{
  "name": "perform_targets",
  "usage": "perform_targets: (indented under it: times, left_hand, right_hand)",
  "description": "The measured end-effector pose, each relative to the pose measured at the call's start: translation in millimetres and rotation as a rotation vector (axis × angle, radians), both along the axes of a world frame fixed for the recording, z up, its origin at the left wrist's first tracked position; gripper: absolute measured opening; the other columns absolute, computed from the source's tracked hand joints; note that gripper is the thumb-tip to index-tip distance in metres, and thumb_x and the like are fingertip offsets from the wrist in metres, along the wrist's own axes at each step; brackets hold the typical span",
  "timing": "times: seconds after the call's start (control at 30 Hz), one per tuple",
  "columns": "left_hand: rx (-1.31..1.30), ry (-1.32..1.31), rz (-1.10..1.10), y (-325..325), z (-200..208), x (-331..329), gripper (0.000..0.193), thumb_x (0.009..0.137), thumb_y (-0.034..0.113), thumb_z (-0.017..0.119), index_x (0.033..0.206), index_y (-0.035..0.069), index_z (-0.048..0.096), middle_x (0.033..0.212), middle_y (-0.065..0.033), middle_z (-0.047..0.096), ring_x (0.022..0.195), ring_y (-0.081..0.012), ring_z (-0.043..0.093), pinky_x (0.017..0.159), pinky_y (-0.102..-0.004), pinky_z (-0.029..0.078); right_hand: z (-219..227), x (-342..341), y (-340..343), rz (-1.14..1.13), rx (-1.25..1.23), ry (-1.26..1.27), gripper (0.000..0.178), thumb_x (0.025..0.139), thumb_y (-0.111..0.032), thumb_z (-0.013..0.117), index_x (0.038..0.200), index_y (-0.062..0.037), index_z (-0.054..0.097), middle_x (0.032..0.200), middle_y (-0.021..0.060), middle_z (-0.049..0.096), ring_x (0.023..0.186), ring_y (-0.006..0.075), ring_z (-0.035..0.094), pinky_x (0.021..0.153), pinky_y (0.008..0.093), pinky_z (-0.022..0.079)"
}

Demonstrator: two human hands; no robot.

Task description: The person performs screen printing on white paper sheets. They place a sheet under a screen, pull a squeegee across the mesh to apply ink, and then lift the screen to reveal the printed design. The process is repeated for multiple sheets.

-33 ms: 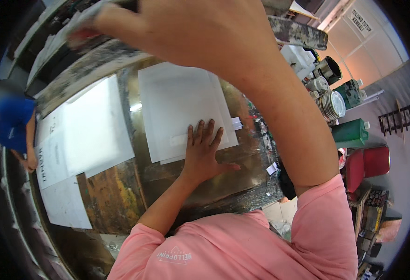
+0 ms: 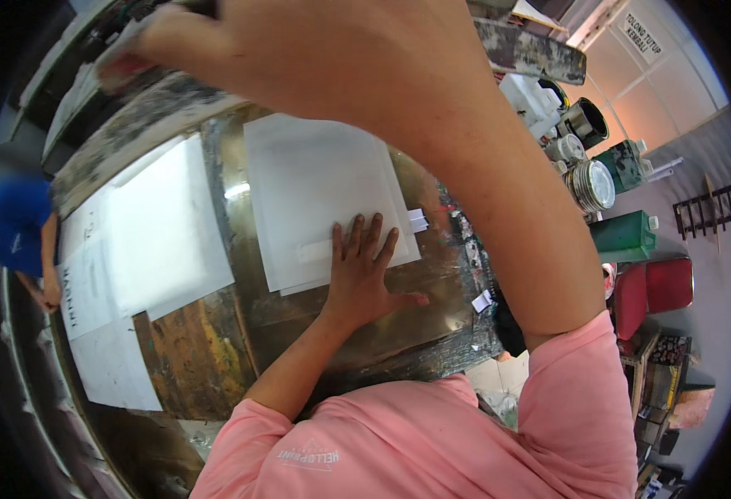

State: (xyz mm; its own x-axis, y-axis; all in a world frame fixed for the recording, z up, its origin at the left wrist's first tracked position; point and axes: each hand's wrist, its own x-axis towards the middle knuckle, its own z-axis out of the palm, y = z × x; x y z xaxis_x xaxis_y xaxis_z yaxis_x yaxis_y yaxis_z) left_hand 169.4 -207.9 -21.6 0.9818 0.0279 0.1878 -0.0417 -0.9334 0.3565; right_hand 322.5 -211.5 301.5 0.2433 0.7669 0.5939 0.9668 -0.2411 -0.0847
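My left hand lies flat with its fingers spread on the near right part of some thin white sheets. The sheets rest on a shiny brownish board and overlap slightly out of line. Raised close to the camera, my right hand reaches across the top of the view toward the left. Its fingertips are blurred and partly cut off by the upper edge, so whether it holds anything is hidden. Small folded white tabs stick out at the sheets' right side.
Left on the stained worktable lie more white sheets, some with print. Beyond them stands a person in blue. Paint cans, stacked lids and a green jerrycan line the right, near a red chair.
My right hand has shifted a little to the left. My left hand stays flat on the sheets.
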Motion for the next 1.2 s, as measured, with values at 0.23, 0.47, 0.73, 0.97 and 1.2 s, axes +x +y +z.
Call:
perform_targets:
  times: [0.23,0.47,0.73,0.97,1.2]
  left_hand:
    - [0.068,0.017,-0.072,-4,8,-1,0.129,0.073,0.103,0.051,0.159,0.007,0.055,0.168,-0.0245,0.044,0.154,-0.0488,0.040,0.124,-0.0827,0.001]
    - [-0.074,-0.240,0.057,11,18,-10,0.113,0.077,0.083,0.074,0.159,0.009,0.053,0.164,-0.0210,0.049,0.150,-0.0441,0.047,0.129,-0.0746,0.008]
    - [-1.258,-0.595,0.456,136,131,-140,0.081,0.082,0.009,0.094,0.151,-0.004,0.055,0.124,-0.0102,0.072,0.112,-0.0199,0.070,0.097,-0.0329,0.056]
    - [-0.074,-0.069,0.767,108,17,-182,0.113,0.048,0.059,0.103,0.144,0.008,0.071,0.115,-0.0091,0.062,0.117,-0.0291,0.056,0.112,-0.0509,0.034]
    - [-0.038,-0.053,0.730,119,-2,-188,0.115,0.040,0.066,0.101,0.136,0.008,0.074,0.111,-0.0082,0.058,0.115,-0.0320,0.051,0.108,-0.0503,0.032]
  right_hand:
    - [1,0,-7,0.008,0.043,-0.030,0.058,0.113,-0.043,0.039,0.063,-0.0150,0.050,0.056,-0.0031,0.040,0.054,0.0179,0.042,0.093,0.0493,0.049]
    - [-3,-8,4,-0.054,0.106,-0.071,0.057,0.110,-0.043,0.043,0.065,-0.0118,0.057,0.056,-0.0010,0.045,0.055,0.0196,0.044,0.092,0.0492,0.049]
    - [-107,-67,-60,-0.061,-0.055,-0.088,0.050,0.098,-0.054,0.068,0.108,-0.0052,0.073,0.099,0.0138,0.072,0.094,0.0335,0.069,0.083,0.0467,0.047]
    - [-220,-96,-88,0.062,-0.538,0.415,0.043,0.099,-0.053,0.069,0.104,-0.0111,0.075,0.090,0.0138,0.073,0.087,0.0393,0.072,0.080,0.0538,0.057]
    - [-280,-98,-81,0.046,-0.309,0.221,0.050,0.080,-0.034,0.088,0.120,-0.0102,0.070,0.115,0.0096,0.069,0.101,0.0303,0.067,0.082,0.0428,0.059]
